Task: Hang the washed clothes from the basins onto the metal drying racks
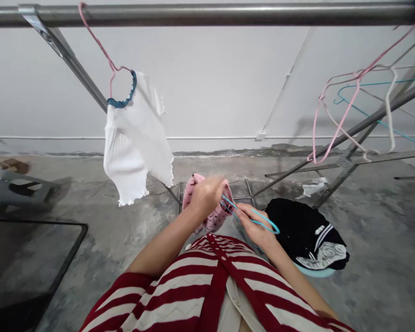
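My left hand (207, 196) is closed on the edge of a pink garment with small dark spots (212, 221), which hangs in front of my body. A blue clothes hanger (270, 223) is gripped by my right hand (257, 225), and one end of it reaches into the garment's opening. Both hands are close together, just beyond the front of my striped cardigan. Folds and my left hand hide the part of the hanger inside the cloth.
Overhead runs a metal rail (207, 14), with a white top (134, 138) on a pink hanger at left. Bare hangers (352, 101) dangle at right. On the concrete floor stands a light-blue basin (320, 272) heaped with black clothes (293, 230). A black-edged panel (34, 258) is at left.
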{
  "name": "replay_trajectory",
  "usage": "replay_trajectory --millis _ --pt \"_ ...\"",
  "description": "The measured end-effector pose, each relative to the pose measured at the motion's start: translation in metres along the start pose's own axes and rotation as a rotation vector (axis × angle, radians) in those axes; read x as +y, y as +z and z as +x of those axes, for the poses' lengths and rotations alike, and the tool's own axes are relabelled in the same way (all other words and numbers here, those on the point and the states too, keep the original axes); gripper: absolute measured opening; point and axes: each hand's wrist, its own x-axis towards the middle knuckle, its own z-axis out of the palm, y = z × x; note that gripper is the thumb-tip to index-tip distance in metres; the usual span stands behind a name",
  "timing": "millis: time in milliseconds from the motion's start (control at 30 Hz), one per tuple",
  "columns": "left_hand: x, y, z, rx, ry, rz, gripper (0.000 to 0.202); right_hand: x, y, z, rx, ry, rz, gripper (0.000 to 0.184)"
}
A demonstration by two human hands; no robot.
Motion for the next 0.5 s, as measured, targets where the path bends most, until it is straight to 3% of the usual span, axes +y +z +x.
replay_trajectory --millis 67,167,233,300,367,400,500 --pt "0.008 0.015 -0.011 -0.026 0.1 0.004 0.027 0.008 0.012 0.005 -0.003 -0.011 0.007 0.02" --pt "0.013 0.018 -0.024 -0.105 0.261 -0.071 0.024 0.02 0.004 0.012 0.063 -0.027 0.068 0.018" --pt "0.006 0.001 -0.025 -0.101 0.378 -0.137 0.021 0.026 -0.012 0.014 0.112 -0.051 0.133 0.013" --pt "-0.011 -0.025 -0.021 0.043 0.419 -0.162 0.02 0.031 -0.03 0.015 0.141 -0.06 0.235 0.012" --pt "-0.033 -0.052 -0.012 0.253 0.329 -0.11 0.022 0.033 -0.044 0.018 0.143 -0.067 0.362 0.015" --pt "-0.044 -0.063 -0.006 0.305 0.263 -0.072 0.027 0.032 -0.05 0.02 0.138 -0.072 0.417 0.017" --pt "-0.058 -0.08 0.01 0.208 0.227 -0.028 0.05 0.028 -0.058 0.026 0.101 -0.082 0.486 0.02"
